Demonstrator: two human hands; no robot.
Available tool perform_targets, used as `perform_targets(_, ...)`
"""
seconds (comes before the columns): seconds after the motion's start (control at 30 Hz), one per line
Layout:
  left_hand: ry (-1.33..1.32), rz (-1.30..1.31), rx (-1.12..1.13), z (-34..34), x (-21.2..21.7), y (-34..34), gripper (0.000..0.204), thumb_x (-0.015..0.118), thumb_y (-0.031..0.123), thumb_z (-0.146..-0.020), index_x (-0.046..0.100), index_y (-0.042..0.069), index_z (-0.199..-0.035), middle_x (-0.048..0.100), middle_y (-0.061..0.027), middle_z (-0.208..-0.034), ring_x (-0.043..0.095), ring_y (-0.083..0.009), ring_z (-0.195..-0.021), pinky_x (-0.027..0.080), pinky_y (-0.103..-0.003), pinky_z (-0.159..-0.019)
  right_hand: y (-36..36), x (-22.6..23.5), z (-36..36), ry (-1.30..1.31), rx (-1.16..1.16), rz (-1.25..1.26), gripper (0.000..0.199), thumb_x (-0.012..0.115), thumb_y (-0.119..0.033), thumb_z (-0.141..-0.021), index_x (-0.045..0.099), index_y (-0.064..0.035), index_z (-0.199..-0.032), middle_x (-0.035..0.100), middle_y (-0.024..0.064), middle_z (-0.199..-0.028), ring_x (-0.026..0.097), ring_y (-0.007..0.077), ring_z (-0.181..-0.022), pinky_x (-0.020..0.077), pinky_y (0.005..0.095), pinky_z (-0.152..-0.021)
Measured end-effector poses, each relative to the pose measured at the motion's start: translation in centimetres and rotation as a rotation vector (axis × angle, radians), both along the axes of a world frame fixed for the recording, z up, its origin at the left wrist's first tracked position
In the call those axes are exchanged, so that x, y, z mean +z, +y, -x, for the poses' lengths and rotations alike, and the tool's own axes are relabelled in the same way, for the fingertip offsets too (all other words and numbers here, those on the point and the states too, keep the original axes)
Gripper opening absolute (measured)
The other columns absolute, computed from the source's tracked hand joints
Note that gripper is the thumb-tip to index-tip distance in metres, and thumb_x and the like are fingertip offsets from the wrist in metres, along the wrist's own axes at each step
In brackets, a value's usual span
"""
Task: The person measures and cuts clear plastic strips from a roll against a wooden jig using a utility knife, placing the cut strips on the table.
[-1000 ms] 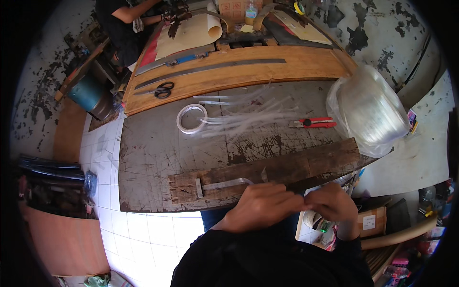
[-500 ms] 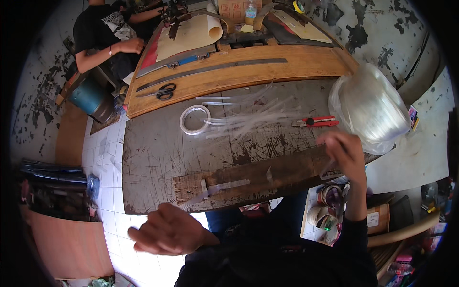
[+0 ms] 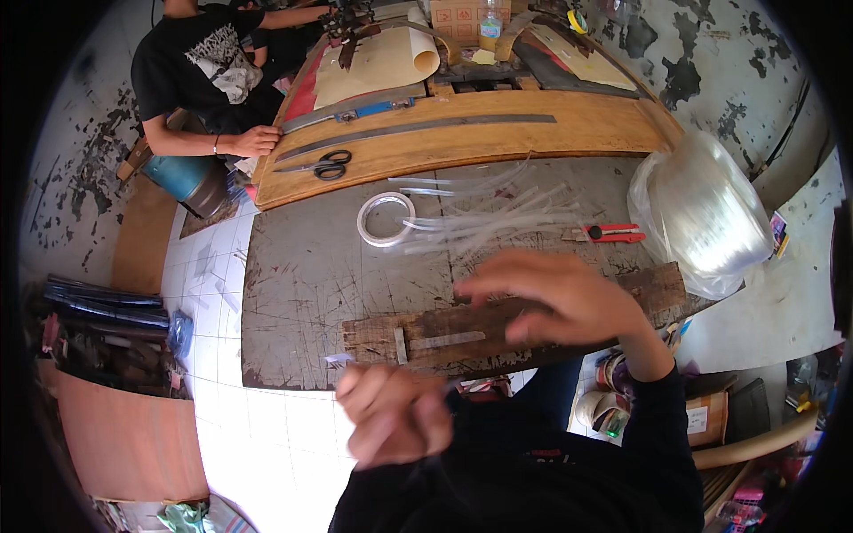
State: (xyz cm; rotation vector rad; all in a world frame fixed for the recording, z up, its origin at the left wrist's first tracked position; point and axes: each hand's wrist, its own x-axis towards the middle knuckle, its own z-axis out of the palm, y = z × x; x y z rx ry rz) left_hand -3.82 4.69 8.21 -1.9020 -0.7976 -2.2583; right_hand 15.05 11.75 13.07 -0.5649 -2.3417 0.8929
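Head view: right hand (image 3: 560, 298), fingers spread, above plank (image 3: 373, 333) bearing strip (image 3: 453, 339). Left hand (image 3: 395, 413) curled, blurred; cannot tell if gripping.

I am in a workshop: a knife-scarred tabletop (image 3: 293, 284) before me, with cutter (image 3: 616, 233), tape (image 3: 363, 224) and plastic strips (image 3: 498, 219), scissors (image 3: 318, 166) beyond, peeling walls (image 3: 724, 58) around.

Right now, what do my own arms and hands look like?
Your left hand and right hand are bare, without gloves. A black sleeve stops short of the right wrist, with no wristband showing there. Blur obscures the left hand's finer details.
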Motion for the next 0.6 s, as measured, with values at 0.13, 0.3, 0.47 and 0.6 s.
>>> perform_targets(0.13,0.376,0.135,-0.056,-0.3,-0.3,1.6,0.031,0.061,-0.002,-0.068,0.045,0.009,-0.092,0.062,-0.0028,-0.07,0.045,-0.0121,-0.045,0.025,-0.027,-0.046,-2.4,1.2,1.1,0.0,-0.057,-0.056,0.029,0.073,-0.016,-0.071,0.063,-0.005,-0.096,0.065,0.0074,-0.083,0.065,0.0211,-0.07,0.0499,0.0283,-0.06)
perform_targets(0.3,0.442,0.216,-0.044,0.0,-0.9,1.9,0.031,0.064,0.0,-0.068,0.047,0.009,-0.091,0.061,-0.0018,-0.069,0.047,-0.0133,-0.046,0.028,-0.025,-0.047,-2.0,1.2,-0.3,-0.074,-0.125,0.006,0.015,0.069,-0.011,-0.075,0.064,-0.0034,-0.087,0.064,0.0079,-0.078,0.064,0.0196,-0.065,0.0498,0.027,-0.058)
perform_targets(0.47,0.533,0.365,0.171,5.0,-1.7,2.9,0.012,0.061,0.003,-0.076,0.052,0.009,-0.08,0.06,0.0006,-0.069,0.051,-0.0141,-0.048,0.033,-0.026,-0.05,1.7,1.1,-3.1,0.087,-0.378,0.046,0.007,0.062,-0.007,-0.082,0.062,-0.0006,-0.085,0.062,0.0055,-0.072,0.06,0.0108,-0.06,0.0472,0.0236,-0.055)
perform_targets(0.6,0.444,0.691,0.33,8.8,-2.1,5.5,0.008,0.058,0.003,-0.08,0.058,0.008,-0.087,0.06,-0.0013,-0.076,0.056,-0.0167,-0.065,0.038,-0.031,-0.066,7.7,-1.7,-8.1,0.126,-0.557,0.17,0.011,0.057,-0.008,-0.084,0.059,0.0023,-0.089,0.061,0.0067,-0.072,0.059,0.0093,-0.064,0.0467,0.023,-0.059)
